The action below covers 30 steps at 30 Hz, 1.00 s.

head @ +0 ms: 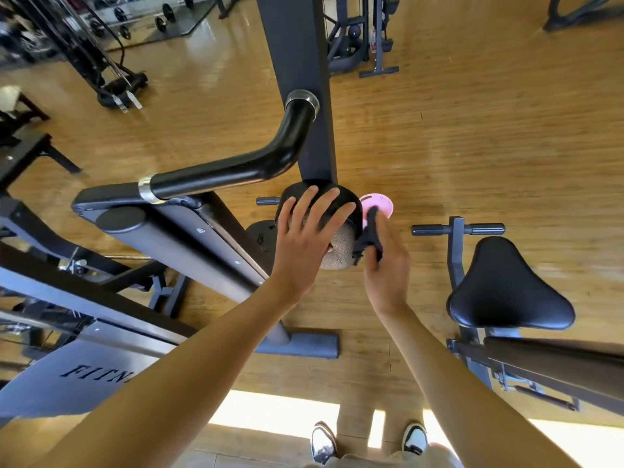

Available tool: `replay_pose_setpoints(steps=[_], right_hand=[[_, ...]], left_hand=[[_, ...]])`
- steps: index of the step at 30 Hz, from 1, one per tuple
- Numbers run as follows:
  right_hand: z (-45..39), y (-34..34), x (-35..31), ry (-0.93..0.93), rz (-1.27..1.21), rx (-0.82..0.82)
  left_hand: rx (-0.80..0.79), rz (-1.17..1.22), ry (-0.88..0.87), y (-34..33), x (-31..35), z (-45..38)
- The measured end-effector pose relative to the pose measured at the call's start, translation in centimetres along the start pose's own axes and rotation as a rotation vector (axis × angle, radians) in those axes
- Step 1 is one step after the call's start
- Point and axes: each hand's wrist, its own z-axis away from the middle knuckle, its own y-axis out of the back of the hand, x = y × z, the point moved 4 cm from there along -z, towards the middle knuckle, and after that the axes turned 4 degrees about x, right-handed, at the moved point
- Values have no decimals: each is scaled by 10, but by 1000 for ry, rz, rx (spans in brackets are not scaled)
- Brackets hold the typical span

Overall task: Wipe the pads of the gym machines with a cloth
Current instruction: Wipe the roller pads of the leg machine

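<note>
**Roller pad wipe: hand and equipment positions**

Head view. Two hands are in frame. The left hand (305, 239) lies flat on top of the one cylindrical roller pad (341, 228) at the centre, fingers straight and spread apart, pointing toward 1 o'clock. The right hand (386, 261) sits just beside the pad at its 3 o'clock side, fingers curled around one dark cloth (368, 239); the cloth touches the pad's right end face. One pink disc (380, 202) shows behind the cloth at the pad's 2 o'clock; what it is cannot be told.

One dark upright post (304, 86) rises from the pad toward 12 o'clock. One bent black padded handle (236, 168) runs from the post toward 9 o'clock, with two metal collars on it. One long bench pad (162, 228) lies at 9 o'clock from the roller pad. One black saddle-shaped seat (506, 285) stands at 4 o'clock, well apart from the hands, with one T-shaped grip bar (457, 229) at its far edge. Two shoes (368, 440) appear at 6 o'clock on the wooden floor (489, 130). Several dumbbells (165, 16) rest at 11 o'clock; the exact count cannot be told.
</note>
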Motion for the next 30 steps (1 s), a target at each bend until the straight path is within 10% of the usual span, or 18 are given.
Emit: replay_pose_setpoints(steps=[7, 13, 30], right_hand=[[48, -17, 47, -12, 97, -284], [12, 7, 24, -54, 31, 22], [-10, 23, 19, 55, 166, -178]], left_hand=[[-34, 19, 17, 3, -3, 0], [-58, -19, -18, 1, -1, 0], [-186, -90, 74, 20, 48, -9]])
